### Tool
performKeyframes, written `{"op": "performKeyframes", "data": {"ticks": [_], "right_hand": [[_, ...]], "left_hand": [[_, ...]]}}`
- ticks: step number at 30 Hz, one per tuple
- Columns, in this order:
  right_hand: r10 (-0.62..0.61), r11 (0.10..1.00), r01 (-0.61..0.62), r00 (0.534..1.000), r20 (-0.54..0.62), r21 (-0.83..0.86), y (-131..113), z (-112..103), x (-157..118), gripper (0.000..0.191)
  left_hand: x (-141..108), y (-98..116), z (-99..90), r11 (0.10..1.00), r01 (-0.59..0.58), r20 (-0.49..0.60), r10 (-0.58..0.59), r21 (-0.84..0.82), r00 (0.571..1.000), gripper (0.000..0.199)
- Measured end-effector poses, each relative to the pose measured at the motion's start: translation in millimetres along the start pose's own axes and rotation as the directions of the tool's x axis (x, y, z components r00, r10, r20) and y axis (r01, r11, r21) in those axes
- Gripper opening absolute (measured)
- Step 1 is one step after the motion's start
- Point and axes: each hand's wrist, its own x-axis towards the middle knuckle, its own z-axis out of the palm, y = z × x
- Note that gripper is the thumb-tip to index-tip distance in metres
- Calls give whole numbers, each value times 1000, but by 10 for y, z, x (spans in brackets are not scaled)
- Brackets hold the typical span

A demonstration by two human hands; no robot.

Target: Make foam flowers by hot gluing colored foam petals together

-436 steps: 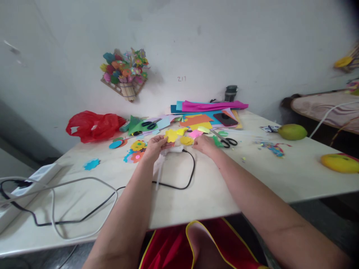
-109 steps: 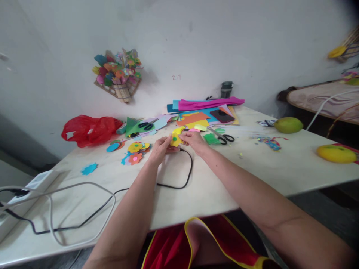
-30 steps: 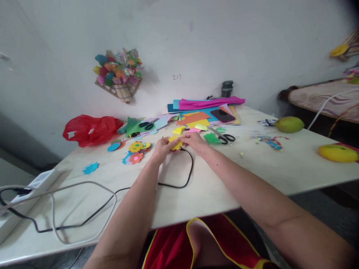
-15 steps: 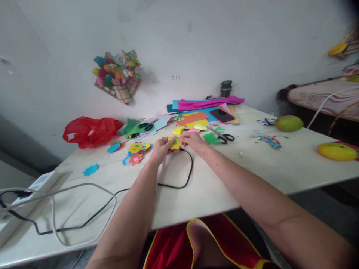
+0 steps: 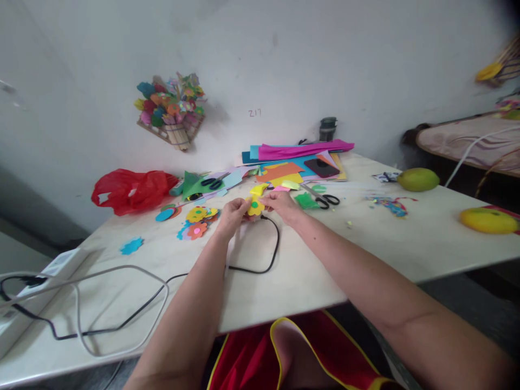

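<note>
Between my hands is a yellow paper flower (image 5: pixel 255 206) with a green dot at its centre. My left hand (image 5: pixel 232 218) pinches its left edge, and my right hand (image 5: pixel 283 206) pinches the right edge. Something just under the flower is mostly hidden; a black cord (image 5: pixel 277 238) runs out from there. To the left lies a pile of cut paper flowers, with a yellow one (image 5: pixel 199 214) and an orange one (image 5: pixel 197 230) on top. Beyond my hands sits a small yellow packet (image 5: pixel 259 189). Right of it are black-handled scissors (image 5: pixel 326 200) and a green packet (image 5: pixel 306 201).
A red plastic bag (image 5: pixel 132 189) lies at the back left, near a second pair of scissors (image 5: pixel 213 182). Coloured paper sheets and a phone (image 5: pixel 322 167) cover the back. A power strip (image 5: pixel 44 287) with looping cables occupies the left. Two mango-like fruits, green (image 5: pixel 418 179) and yellow (image 5: pixel 488 220), rest at right.
The yellow flower has shifted slightly right, and its green centre is now uncovered by my left thumb. My fingers have moved out to its edges. Everything else stays in place.
</note>
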Motion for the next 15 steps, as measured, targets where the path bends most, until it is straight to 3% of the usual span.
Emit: {"op": "performKeyframes", "data": {"ticks": [8, 15], "right_hand": [[71, 997, -70, 997, 38, -30, -5, 27, -29, 24], [-1, 996, 6, 998, 61, -91, 2, -2, 2, 22]], "left_hand": [[71, -77, 34, 999, -35, -224, 28, -28, 974, 41], [-16, 2, 58, 999, -8, -72, 4, -52, 997, 39]]}}
